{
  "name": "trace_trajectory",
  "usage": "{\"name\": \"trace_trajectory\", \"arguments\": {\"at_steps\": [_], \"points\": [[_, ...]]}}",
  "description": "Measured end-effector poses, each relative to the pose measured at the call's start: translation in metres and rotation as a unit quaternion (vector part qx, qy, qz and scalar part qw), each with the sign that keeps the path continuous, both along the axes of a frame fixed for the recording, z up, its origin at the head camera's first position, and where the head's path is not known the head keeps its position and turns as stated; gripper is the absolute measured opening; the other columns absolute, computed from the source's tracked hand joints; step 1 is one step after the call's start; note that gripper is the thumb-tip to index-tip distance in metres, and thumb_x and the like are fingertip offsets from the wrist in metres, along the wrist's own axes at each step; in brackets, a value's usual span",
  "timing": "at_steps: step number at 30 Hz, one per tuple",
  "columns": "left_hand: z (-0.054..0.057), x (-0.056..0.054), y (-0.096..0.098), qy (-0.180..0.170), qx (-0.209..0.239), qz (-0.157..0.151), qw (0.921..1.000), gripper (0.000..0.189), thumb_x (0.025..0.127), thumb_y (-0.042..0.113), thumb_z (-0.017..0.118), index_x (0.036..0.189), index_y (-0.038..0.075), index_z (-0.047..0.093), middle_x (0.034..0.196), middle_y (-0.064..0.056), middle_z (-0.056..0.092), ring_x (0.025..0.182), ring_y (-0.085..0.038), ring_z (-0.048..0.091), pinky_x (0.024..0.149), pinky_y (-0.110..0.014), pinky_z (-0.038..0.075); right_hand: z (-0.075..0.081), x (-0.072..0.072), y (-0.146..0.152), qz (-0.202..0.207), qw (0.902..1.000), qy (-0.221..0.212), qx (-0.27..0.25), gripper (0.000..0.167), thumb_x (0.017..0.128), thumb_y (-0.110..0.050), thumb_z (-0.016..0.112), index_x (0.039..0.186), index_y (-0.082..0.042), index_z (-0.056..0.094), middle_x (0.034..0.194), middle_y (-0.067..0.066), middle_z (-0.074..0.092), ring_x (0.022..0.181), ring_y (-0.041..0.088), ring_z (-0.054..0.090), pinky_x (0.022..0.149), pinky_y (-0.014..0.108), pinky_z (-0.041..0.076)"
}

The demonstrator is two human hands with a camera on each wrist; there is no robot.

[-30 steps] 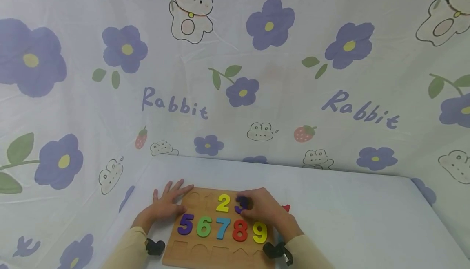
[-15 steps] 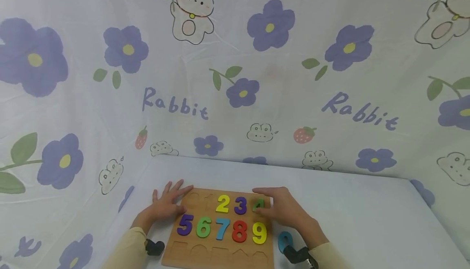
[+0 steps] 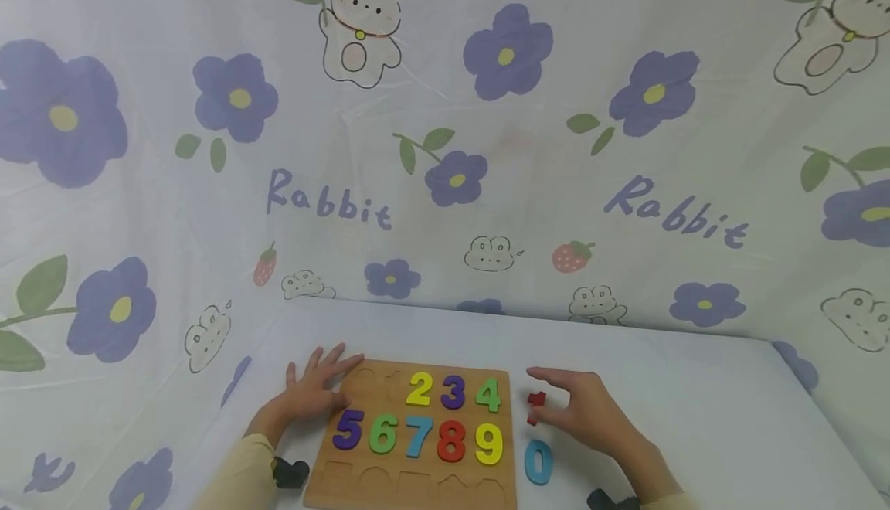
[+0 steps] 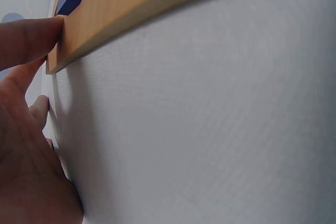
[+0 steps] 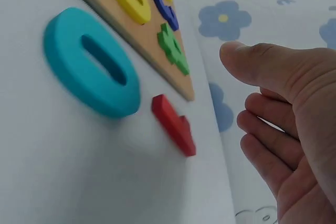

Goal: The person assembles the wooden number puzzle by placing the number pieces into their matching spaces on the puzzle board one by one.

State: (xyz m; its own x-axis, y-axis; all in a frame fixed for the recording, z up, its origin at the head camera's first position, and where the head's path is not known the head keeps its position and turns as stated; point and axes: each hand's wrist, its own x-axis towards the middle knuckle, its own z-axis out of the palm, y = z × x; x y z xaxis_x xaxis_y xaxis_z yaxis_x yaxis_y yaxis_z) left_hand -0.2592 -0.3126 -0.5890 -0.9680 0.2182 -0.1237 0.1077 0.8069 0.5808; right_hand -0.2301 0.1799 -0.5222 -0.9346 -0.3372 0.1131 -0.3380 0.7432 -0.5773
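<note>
A wooden number board (image 3: pixel 378 460) lies on the table with coloured numerals from yellow 2 (image 3: pixel 420 389) to yellow 9 (image 3: pixel 489 444) set in it. My left hand (image 3: pixel 309 390) rests at the board's upper left, fingers spread, its thumb touching the board's edge in the left wrist view. To the right of the board my right hand (image 3: pixel 591 413) hovers around a red numeral 1 (image 5: pixel 176 127), thumb and forefinger apart. In the right wrist view the hand is clear of the 1, which lies on the table. A blue numeral 0 (image 3: pixel 538 462) lies just nearer than it.
Vacant recesses show at the board's upper left and along its near row. The white table (image 3: pixel 695 417) extends to the right. Behind it hangs a cloth (image 3: pixel 431 108) printed with flowers and rabbits.
My right hand has moved right, from the purple 3 past the green 4 and off the board, to beside the red 1. The blue 0 is now uncovered. My left hand has stayed put.
</note>
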Motion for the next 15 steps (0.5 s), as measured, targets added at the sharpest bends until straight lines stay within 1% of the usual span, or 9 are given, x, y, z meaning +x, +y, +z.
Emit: {"name": "trace_trajectory", "arguments": {"at_steps": [4, 6, 8, 13, 15], "points": [[0.001, 0.002, -0.001, 0.004, 0.018, -0.003, 0.9998, 0.079, 0.086, 0.034, 0.075, 0.163, 0.037, 0.053, 0.182, -0.02, 0.02, 0.165, -0.06, -0.006, 0.117, -0.088, -0.023, -0.007, 0.005, 0.006, -0.017, 0.9997, -0.01, -0.013, 0.058, 0.089, -0.029, 0.093, 0.142, -0.016, 0.074, 0.141, 0.002, 0.077, 0.136, 0.032, 0.07, 0.111, 0.057, 0.059], [0.0, 0.002, -0.001, 0.008, 0.016, -0.006, 0.9998, 0.079, 0.087, 0.035, 0.074, 0.163, 0.038, 0.053, 0.183, -0.02, 0.02, 0.166, -0.06, -0.006, 0.117, -0.088, -0.022, -0.01, 0.007, 0.006, -0.031, 0.9992, -0.022, -0.016, 0.058, 0.089, -0.028, 0.092, 0.143, -0.017, 0.074, 0.141, 0.002, 0.077, 0.138, 0.033, 0.069, 0.111, 0.058, 0.058], [0.006, 0.005, 0.0, 0.002, 0.026, -0.007, 0.9996, 0.079, 0.086, 0.032, 0.075, 0.163, 0.036, 0.054, 0.182, -0.021, 0.02, 0.165, -0.061, -0.006, 0.116, -0.088, -0.022, -0.013, 0.01, 0.006, -0.044, 0.9985, -0.03, -0.014, 0.059, 0.089, -0.029, 0.092, 0.143, -0.017, 0.074, 0.141, 0.003, 0.077, 0.139, 0.034, 0.068, 0.111, 0.059, 0.058], [0.017, 0.01, 0.004, -0.002, 0.03, -0.005, 0.9995, 0.079, 0.086, 0.03, 0.075, 0.162, 0.033, 0.055, 0.181, -0.023, 0.021, 0.165, -0.061, -0.006, 0.118, -0.086, -0.022, -0.021, 0.015, 0.004, -0.083, 0.9958, -0.037, -0.013, 0.064, 0.087, -0.032, 0.094, 0.145, -0.019, 0.073, 0.143, 0.003, 0.076, 0.142, 0.036, 0.066, 0.112, 0.061, 0.056], [0.012, 0.008, 0.003, 0.003, 0.024, -0.005, 0.9997, 0.078, 0.087, 0.031, 0.074, 0.162, 0.034, 0.054, 0.182, -0.022, 0.021, 0.165, -0.061, -0.005, 0.118, -0.087, -0.022, -0.024, 0.016, 0.002, -0.096, 0.9945, -0.04, -0.016, 0.065, 0.087, -0.032, 0.094, 0.146, -0.019, 0.072, 0.144, 0.004, 0.075, 0.142, 0.037, 0.065, 0.113, 0.062, 0.056]]}}
